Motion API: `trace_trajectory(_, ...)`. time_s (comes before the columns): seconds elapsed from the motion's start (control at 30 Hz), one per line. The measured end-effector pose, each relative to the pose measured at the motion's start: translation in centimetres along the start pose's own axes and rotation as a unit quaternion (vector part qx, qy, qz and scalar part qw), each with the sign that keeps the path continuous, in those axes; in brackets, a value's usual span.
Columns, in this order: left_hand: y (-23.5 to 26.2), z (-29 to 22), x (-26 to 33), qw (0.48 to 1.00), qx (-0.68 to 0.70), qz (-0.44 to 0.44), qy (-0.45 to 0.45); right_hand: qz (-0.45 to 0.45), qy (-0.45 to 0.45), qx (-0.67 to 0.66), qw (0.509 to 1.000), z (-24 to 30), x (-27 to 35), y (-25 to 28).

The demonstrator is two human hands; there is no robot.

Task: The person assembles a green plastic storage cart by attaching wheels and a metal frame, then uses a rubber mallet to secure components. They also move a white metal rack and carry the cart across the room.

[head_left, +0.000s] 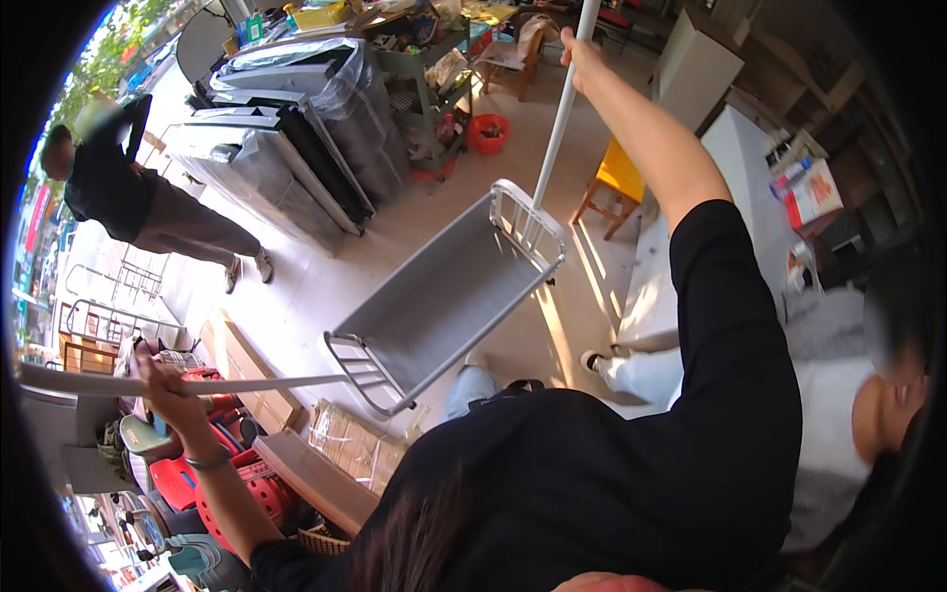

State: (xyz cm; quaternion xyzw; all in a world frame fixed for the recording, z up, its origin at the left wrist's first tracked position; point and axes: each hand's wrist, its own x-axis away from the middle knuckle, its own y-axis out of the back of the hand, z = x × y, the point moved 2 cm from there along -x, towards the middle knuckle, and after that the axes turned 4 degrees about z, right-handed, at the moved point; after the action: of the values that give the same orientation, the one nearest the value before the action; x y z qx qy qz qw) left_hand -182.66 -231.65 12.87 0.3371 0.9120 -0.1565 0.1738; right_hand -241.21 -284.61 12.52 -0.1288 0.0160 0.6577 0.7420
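My left hand (170,393), at the far left, is closed around a pale grey metal pole (261,383). This pole runs to the near-left end of a grey rectangular bed-shaped frame (449,296) with pale tubular rails at both ends. At the upper right, my right hand (584,64) is wrapped around a white metal pole (558,133), which slopes down to the frame's far-right end rail (533,225). Both arms are spread wide, with the frame low between them. Whether the poles are fixed to the frame cannot be made out.
Plastic-wrapped panels (266,148) lean behind the frame. A red basket (487,133) and a yellow stool (619,176) stand beyond. One person (133,183) stands at left, another (838,335) at right. Cardboard (345,444) and red plastic items (247,503) crowd the lower left.
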Motion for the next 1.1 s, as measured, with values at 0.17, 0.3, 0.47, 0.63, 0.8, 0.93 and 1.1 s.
trace_trajectory(0.17, -10.1, 7.3, 2.9, 0.996, -0.063, 0.055, 0.005, -0.031, -0.091, -0.008, 0.995, -11.0, -11.1, 2.0)
trace_trajectory(0.3, -18.6, 12.2, 3.8, 0.993, 0.0, 0.001, 0.121, -0.076, -0.123, 0.028, 0.989, -15.3, -19.7, 4.1)
trace_trajectory(0.47, -28.7, 17.0, 4.0, 0.987, -0.021, 0.033, 0.153, -0.049, -0.142, -0.037, 0.988, -18.4, -29.7, 7.9)
trace_trajectory(0.63, -40.8, 22.7, 4.3, 0.984, -0.057, 0.017, 0.17, -0.074, -0.136, -0.057, 0.986, -23.0, -41.6, 12.9)
trace_trajectory(0.8, -53.4, 26.6, 3.3, 0.98, -0.055, 0.015, 0.189, -0.031, -0.101, -0.089, 0.99, -22.1, -52.5, 18.7)
trace_trajectory(0.93, -64.1, 30.1, 3.6, 0.964, -0.041, 0.106, 0.241, -0.078, -0.041, -0.044, 0.995, -19.1, -57.4, 22.1)
trace_trajectory(1.1, -81.3, 35.1, 2.7, 0.932, -0.026, 0.257, 0.254, 0.128, 0.001, 0.048, 0.991, -19.7, -48.8, 17.4)
